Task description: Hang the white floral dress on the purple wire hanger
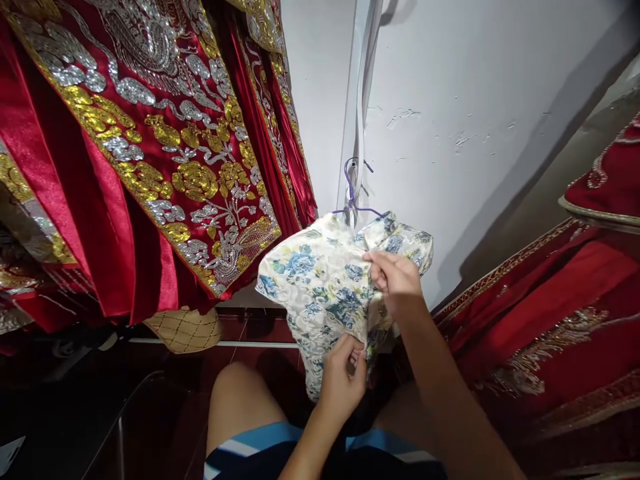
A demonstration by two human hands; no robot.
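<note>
A cream short-sleeved blouse (320,267) with blue and green flowers hangs from a purple wire hanger (349,193) in front of me. Its front opening runs down the right of the middle. My right hand (397,277) pinches the cloth at that edge, high on the chest. Lower down, my left hand (344,373) has its fingers closed on the same edge near the waist. Between the two hands the edge is held fairly straight. The tips of my fingers partly cover what they grip, so any fastener there cannot be made out.
Red satin costumes (165,153) with gold and silver sequins hang at the left. More red embroidered cloth (540,333) fills the right side. Behind the blouse stands a white wall (480,100) with a hanging white strap (361,100). A dark red tiled floor (240,330) lies below.
</note>
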